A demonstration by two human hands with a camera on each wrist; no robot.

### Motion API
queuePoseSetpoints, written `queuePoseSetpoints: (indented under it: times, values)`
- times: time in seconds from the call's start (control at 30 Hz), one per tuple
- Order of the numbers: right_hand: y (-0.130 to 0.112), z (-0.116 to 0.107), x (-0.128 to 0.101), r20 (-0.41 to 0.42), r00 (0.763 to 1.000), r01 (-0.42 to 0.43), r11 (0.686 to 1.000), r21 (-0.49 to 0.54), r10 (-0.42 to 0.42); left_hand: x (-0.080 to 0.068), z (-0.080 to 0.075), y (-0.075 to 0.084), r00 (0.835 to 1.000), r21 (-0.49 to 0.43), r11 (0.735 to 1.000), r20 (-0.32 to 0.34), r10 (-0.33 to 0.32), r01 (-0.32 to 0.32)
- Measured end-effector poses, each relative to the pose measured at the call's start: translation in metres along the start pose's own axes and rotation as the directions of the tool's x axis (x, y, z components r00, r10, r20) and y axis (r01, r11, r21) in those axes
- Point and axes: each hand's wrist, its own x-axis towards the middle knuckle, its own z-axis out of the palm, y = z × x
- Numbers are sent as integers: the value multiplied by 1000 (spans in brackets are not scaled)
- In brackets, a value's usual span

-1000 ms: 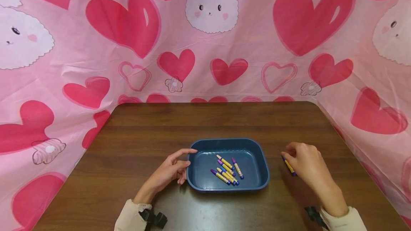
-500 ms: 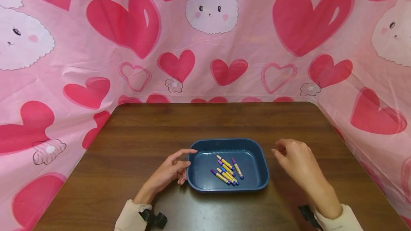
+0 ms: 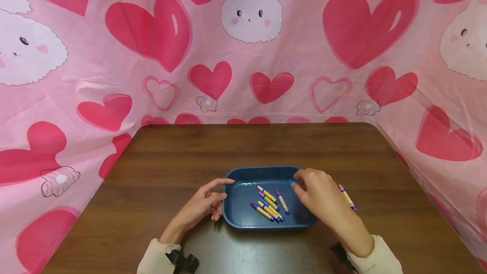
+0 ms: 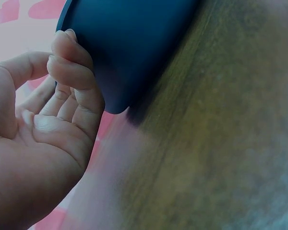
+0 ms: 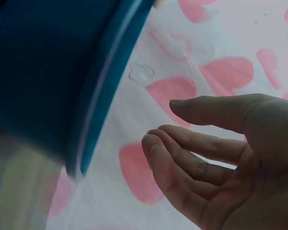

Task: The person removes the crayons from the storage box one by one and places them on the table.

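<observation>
A dark blue rectangular tray (image 3: 239, 206) sits on the table with several yellow-wrapped crayons (image 3: 282, 202) lying loose in its middle. My left hand (image 3: 201, 200) rests against the tray's left side, index fingertip over the rim and thumb at its edge. In the left wrist view, some of the left hand's (image 4: 53, 139) fingertips bend by the tray's outer wall (image 4: 129, 43). Over the tray's right end hovers my right hand (image 3: 319, 193). The right wrist view shows that right hand (image 5: 206, 158) holding nothing, its thumb apart from loosely bent fingers, with the tray (image 5: 43, 72) beside it.
One pink-tipped crayon (image 3: 347, 197) lies on the brown wooden table (image 3: 171, 155), right of the tray and just beyond my right forearm. Pink cloth (image 3: 243, 79) printed with hearts and rabbits hangs around the table's back and sides.
My right hand has moved left from beside the crayon on the right to above the tray's right end. That crayon shows fully now. The left hand and the tray have stayed put.
</observation>
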Motion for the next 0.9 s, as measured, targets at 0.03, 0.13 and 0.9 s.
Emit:
queuePoseSetpoints:
  times: [0.03,0.13,0.9]
  values:
    - [-2,4,1,21,1000,-4,1000,3,4,0,0,0,1000,-2,1000,-1,1,-1]
    - [-5,15,5,85,996,-11,1000,13,10,0,1,-1,1000,-4,1000,-1,10,-10]
    - [5,81,5,200,979,-42,999,30,35,1,1,1,1000,11,1000,-6,11,-11]
